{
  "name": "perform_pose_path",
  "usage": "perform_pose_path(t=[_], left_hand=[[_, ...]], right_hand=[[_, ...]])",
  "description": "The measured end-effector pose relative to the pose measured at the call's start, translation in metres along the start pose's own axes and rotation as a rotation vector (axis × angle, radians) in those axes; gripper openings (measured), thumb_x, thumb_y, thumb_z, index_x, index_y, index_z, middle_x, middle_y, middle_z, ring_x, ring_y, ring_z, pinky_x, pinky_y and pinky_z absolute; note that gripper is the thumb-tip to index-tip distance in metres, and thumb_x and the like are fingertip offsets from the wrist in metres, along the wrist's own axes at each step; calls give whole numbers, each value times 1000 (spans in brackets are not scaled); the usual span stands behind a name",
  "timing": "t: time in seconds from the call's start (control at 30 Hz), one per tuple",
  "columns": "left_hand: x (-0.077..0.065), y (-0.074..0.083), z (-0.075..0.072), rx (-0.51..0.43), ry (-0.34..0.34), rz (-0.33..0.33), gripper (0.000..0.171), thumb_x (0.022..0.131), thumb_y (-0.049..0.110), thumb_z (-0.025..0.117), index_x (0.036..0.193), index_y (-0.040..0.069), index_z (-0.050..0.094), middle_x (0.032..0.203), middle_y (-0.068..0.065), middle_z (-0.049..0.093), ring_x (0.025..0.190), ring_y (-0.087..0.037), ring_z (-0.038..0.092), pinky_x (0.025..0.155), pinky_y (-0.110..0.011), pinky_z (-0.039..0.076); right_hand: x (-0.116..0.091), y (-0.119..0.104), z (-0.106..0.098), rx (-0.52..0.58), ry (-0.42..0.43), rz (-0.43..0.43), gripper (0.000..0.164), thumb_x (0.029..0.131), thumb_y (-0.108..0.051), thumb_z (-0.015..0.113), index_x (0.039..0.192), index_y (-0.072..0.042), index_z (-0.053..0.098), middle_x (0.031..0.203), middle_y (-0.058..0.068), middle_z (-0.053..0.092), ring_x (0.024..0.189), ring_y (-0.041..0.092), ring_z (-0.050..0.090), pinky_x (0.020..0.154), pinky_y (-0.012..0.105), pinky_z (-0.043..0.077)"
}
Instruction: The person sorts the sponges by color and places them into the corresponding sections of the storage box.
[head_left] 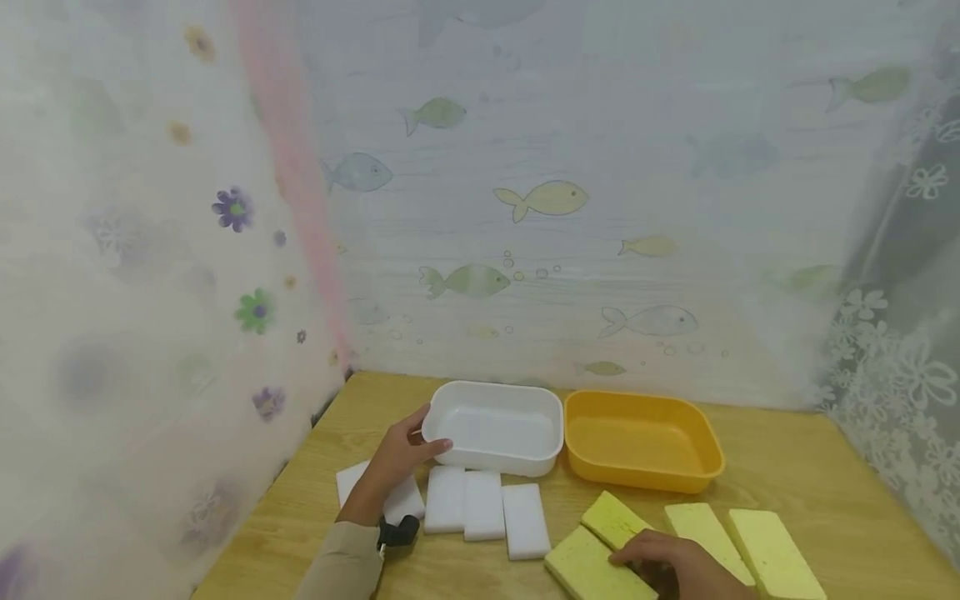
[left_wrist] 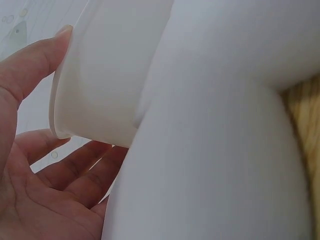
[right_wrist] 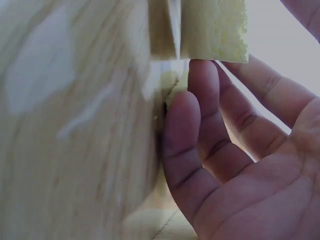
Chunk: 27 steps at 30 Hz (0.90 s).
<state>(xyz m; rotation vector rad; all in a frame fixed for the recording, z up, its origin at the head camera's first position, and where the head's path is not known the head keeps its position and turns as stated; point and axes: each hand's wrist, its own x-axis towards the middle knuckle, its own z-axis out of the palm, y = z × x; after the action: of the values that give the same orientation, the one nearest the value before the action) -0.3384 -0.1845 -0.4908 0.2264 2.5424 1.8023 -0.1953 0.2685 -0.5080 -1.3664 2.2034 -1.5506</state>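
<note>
My left hand holds the left end of a white plastic tub, thumb over the rim and fingers around the outer wall. In the left wrist view, the tub's pale wall sits between thumb and fingers. Low on the right, my right hand bends its fingers at the edge of a yellow sponge. Another yellow sponge overlaps this one at its far edge. The right wrist view has the curled fingers close under a sponge's edge, with the thumb mostly cropped.
A yellow-orange tub stands right beside the white one. White sponges lie in front of the white tub, with more under my left forearm. Two yellow sponges lie at the right. A fish-patterned curtain hangs behind the wooden table.
</note>
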Motion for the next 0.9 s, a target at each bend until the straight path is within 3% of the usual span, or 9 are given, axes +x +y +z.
perform_pose_path(t=[0.1, 0.2, 0.3, 0.53, 0.7, 0.9], left_hand=[[1, 1, -2, 12, 5, 4, 100, 85, 38, 87, 163, 10, 31, 158, -16, 48, 130, -31, 62, 99, -43, 57], [1, 1, -4, 20, 12, 5, 100, 85, 38, 87, 163, 9, 31, 159, -16, 47, 130, -31, 62, 99, -43, 57], [1, 0, -4, 16, 12, 3, 100, 85, 37, 87, 163, 9, 31, 159, -16, 47, 131, -32, 61, 99, -42, 57], [1, -2, -4, -3, 11, 0, 100, 85, 36, 88, 163, 10, 32, 157, -17, 49, 131, -33, 62, 99, -42, 57], [0, -3, -2, 0, 9, 5, 99, 85, 36, 88, 163, 9, 32, 156, -18, 51, 130, -32, 62, 98, -42, 58], [-1, -1, 0, -5, -1, 4, 99, 85, 36, 87, 163, 9, 32, 156, -17, 50, 131, -32, 61, 99, -43, 57]], right_hand=[[3, -7, -2, 36, -21, 13, 54, 86, 7, 79, 137, 3, 61, 122, 15, 66, 94, 6, 60, 75, 28, 59], [5, -15, -3, 61, -23, 81, 54, 87, 4, 80, 138, 2, 61, 123, 13, 66, 95, 3, 60, 72, 30, 61], [7, -23, -5, -3, 12, 127, 55, 85, -2, 84, 136, -3, 64, 121, 8, 67, 94, 1, 59, 68, 30, 61], [11, -35, -4, -208, 118, 38, 53, 84, -9, 86, 134, -6, 67, 117, 8, 67, 85, 5, 61, 64, 27, 58], [15, -44, 0, -367, 216, 51, 54, 81, -23, 90, 130, -14, 71, 117, -1, 68, 85, 2, 61, 65, 25, 55], [21, -52, -2, -423, 216, 43, 51, 83, -27, 90, 130, -19, 71, 118, -4, 69, 90, 2, 61, 67, 24, 53]])
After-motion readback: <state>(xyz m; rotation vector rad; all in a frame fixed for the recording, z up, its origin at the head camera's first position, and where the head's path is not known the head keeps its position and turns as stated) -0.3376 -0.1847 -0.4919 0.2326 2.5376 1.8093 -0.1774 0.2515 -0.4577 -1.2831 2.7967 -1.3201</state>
